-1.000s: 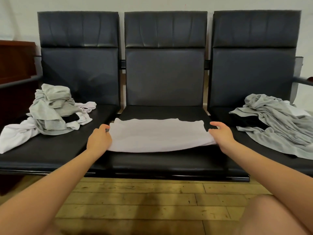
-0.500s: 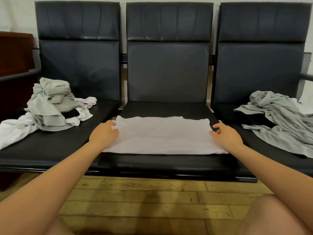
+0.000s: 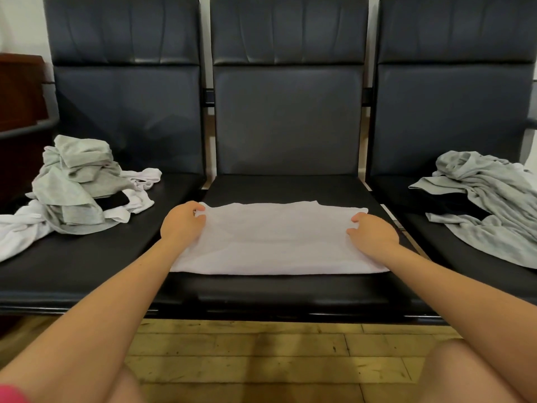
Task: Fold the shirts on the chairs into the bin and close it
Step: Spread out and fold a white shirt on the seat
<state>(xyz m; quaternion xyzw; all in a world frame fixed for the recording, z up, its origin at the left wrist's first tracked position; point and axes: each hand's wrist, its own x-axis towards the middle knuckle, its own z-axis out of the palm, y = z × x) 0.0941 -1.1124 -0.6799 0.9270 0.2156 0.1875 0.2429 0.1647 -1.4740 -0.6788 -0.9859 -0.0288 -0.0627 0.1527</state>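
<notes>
The right clothes pile is cut off, perhaps hiding more shirts.

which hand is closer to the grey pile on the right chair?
Right. The right hand rests on the white shirt's right edge, beside that grey pile; the left hand holds the shirt's far left corner.
</notes>
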